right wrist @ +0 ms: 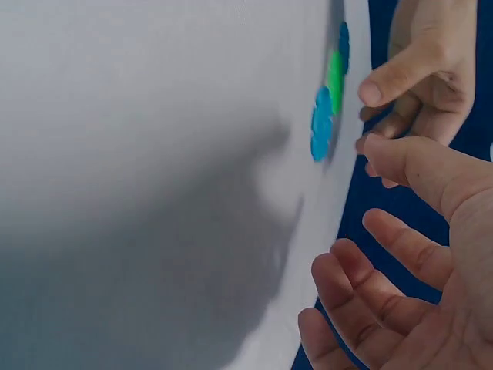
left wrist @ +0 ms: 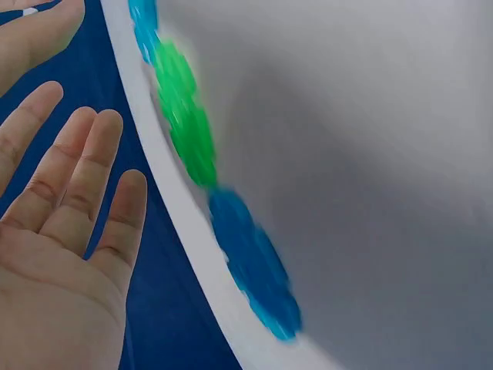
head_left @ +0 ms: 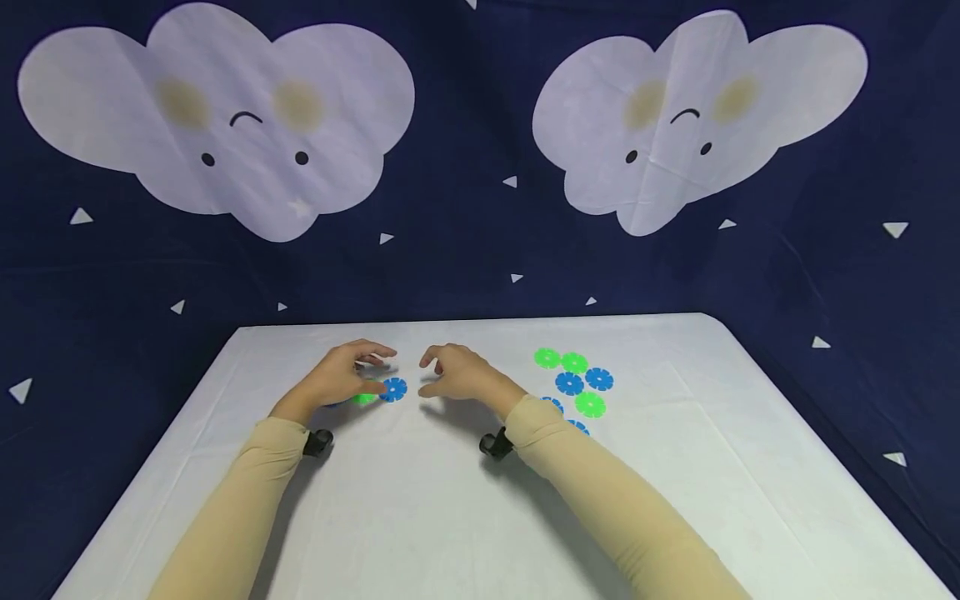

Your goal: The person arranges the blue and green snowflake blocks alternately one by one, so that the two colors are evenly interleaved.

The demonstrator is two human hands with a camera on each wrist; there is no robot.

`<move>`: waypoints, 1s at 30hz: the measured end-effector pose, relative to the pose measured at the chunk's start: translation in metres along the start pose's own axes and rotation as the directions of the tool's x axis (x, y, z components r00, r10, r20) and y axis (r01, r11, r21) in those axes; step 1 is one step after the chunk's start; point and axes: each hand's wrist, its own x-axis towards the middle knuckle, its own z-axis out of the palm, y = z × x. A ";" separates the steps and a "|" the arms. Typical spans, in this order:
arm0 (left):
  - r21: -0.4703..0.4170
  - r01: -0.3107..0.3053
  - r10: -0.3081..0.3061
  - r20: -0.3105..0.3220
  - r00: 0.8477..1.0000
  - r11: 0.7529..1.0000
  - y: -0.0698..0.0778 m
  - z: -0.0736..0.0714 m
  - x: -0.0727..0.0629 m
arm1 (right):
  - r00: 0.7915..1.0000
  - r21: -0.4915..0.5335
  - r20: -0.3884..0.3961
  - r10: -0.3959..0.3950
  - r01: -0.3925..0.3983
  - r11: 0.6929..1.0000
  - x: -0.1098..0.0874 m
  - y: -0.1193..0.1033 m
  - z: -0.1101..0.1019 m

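Observation:
On the white table, a row of notched plastic snowflake discs lies under and beside my left hand (head_left: 339, 375): a blue disc (head_left: 393, 389), a green disc (head_left: 363, 399) and another blue disc (head_left: 335, 404) mostly hidden by the hand. In the left wrist view the green disc (left wrist: 185, 116) touches the near blue disc (left wrist: 254, 266) end to end. The left fingers are loosely bent, with nothing between them. To the right of the row hovers my right hand (head_left: 465, 375), its fingers relaxed and apart, palm facing the left hand. The right wrist view shows that palm (right wrist: 416, 331) holding nothing.
Right of my right hand lies a loose group of discs, among them a green disc (head_left: 590, 405) and a blue disc (head_left: 599, 379). My right forearm partly covers two blue ones. A dark blue cloth (head_left: 465, 250) with clouds hangs behind the table (head_left: 390, 517).

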 end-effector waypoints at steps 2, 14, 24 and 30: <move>-0.026 0.002 -0.002 0.002 1.000 1.000 0.005 0.004 0.003 | 1.000 0.018 0.013 -0.024 0.024 1.000 -0.006 0.006 -0.007; -0.039 0.004 -0.002 0.047 0.999 0.999 0.010 0.019 0.007 | 0.997 0.079 0.062 -0.045 0.040 0.996 -0.052 0.034 -0.035; -0.078 0.003 0.001 0.058 0.998 0.997 0.011 0.023 0.008 | 0.991 0.130 0.103 -0.082 0.068 0.989 -0.088 0.072 -0.052; -0.062 0.040 -0.035 0.069 0.997 0.997 0.010 0.023 0.007 | 0.985 0.116 0.167 -0.050 0.031 0.993 -0.107 0.089 -0.052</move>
